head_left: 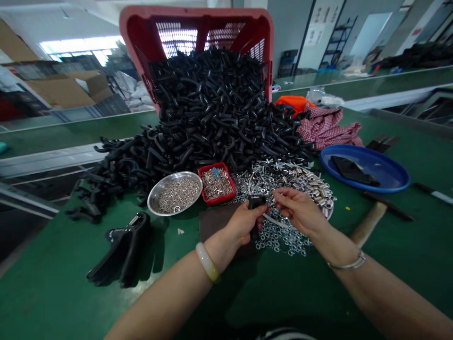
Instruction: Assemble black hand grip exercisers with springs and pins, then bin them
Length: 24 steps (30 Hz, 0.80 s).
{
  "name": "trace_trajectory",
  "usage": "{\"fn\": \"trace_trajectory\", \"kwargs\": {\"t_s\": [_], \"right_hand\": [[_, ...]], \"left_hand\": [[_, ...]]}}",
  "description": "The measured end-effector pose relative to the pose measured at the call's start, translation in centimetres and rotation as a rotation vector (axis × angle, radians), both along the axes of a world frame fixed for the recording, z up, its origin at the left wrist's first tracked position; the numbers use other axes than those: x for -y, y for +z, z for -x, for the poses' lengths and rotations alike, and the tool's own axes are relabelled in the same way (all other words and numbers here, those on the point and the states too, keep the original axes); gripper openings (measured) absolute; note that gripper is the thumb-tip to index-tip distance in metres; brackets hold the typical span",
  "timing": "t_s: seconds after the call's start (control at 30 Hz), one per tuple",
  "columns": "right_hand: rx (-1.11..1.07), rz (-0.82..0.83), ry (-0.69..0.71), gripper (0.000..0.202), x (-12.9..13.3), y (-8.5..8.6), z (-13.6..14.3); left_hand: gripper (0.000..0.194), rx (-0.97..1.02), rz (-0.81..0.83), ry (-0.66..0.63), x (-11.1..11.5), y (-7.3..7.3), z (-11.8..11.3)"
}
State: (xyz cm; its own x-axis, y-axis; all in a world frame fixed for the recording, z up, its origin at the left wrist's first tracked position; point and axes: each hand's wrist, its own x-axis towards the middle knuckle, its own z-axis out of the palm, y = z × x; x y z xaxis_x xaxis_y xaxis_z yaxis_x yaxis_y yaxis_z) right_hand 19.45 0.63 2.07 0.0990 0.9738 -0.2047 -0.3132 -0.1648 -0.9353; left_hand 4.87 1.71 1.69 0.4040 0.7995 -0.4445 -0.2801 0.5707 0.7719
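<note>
My left hand (242, 222) is closed around a black plastic part (255, 203), held upright over the edge of a dark flat block (215, 221). Just to its right, the fingers of my right hand (297, 209) are pinched together over the pile of metal fittings (279, 177); what they hold is too small to name. Small metal rings (283, 241) lie below both hands. A red tray of screws (218, 184) and a metal bowl of small parts (176, 194) stand to the left.
A red crate (196, 14) spills a large heap of black parts (219, 108) across the back. Assembled black pieces (123, 250) lie at left. On the right are a blue tray (396, 174), a wooden handle (368, 224) and a checkered cloth (327, 127).
</note>
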Motion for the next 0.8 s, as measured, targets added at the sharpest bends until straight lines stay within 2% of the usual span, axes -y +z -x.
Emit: {"fn": "trace_trajectory", "kwargs": {"t_s": [0.27,0.47,0.53,0.6,0.67,0.8], "right_hand": [[-0.010,-0.008,-0.035,0.026,0.0,-0.8,0.8],[0.041,0.067,-0.009,0.033,0.1,-1.6,0.8],[0.170,-0.038,-0.047,0.033,0.3,-1.5,0.9],[0.377,-0.225,-0.084,0.031,0.5,-1.1,1.1],[0.526,-0.366,-0.043,0.027,0.7,-0.2,1.5],[0.470,-0.396,0.084,0.027,0.8,1.6,2.1]], "left_hand": [[0.023,0.041,-0.008,0.053,0.4,-1.2,0.5],[0.028,0.118,-0.021,0.157,0.9,-2.1,0.1],[0.027,0.122,0.019,0.161,1.1,-2.2,0.0],[0.026,0.160,0.095,0.113,1.2,-2.1,0.2],[0.022,0.251,0.192,0.035,1.2,-1.8,0.5],[0.005,0.377,0.390,-0.081,1.3,-1.6,1.4]]}}
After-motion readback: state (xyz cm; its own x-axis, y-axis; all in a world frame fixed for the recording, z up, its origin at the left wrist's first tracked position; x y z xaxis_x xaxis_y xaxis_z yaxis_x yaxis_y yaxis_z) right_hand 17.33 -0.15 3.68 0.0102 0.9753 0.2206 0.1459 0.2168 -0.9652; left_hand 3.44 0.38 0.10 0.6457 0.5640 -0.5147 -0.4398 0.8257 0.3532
